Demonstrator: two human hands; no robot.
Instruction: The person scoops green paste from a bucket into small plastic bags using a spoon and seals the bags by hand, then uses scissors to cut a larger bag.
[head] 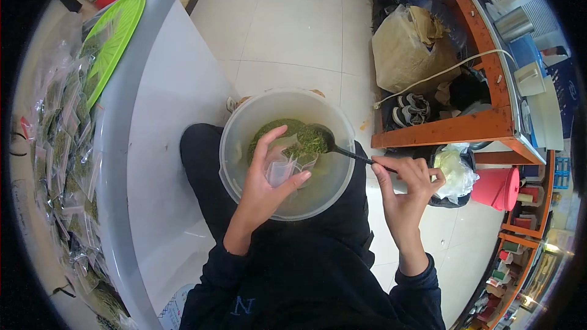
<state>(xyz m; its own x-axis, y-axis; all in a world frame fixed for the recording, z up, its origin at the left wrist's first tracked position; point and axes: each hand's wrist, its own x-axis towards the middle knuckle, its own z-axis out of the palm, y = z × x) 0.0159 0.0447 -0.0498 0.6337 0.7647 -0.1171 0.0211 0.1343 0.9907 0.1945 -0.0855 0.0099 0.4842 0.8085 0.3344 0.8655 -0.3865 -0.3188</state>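
A translucent plastic bucket point(229, 178) sits between my knees, with crushed green dried herb point(275, 127) in its bottom. Over the bucket, my left hand point(270, 176) holds a small clear plastic bag point(280, 172) between thumb and fingers. My right hand point(406, 181) pinches the handle of a black spoon point(341, 150) between thumb and fingertips. The spoon's bowl is heaped with green herb and lies right at the bag. Some herb shows at the bag's upper part; whether it is inside cannot be told.
Left stands a white chest with a grey rim point(114, 156), topped by many filled clear bags point(69, 146) and a green plastic lid point(121, 46). At right are an orange wooden table point(440, 129), shoes point(410, 110), a lined bin point(454, 172) and a pink bucket point(495, 188).
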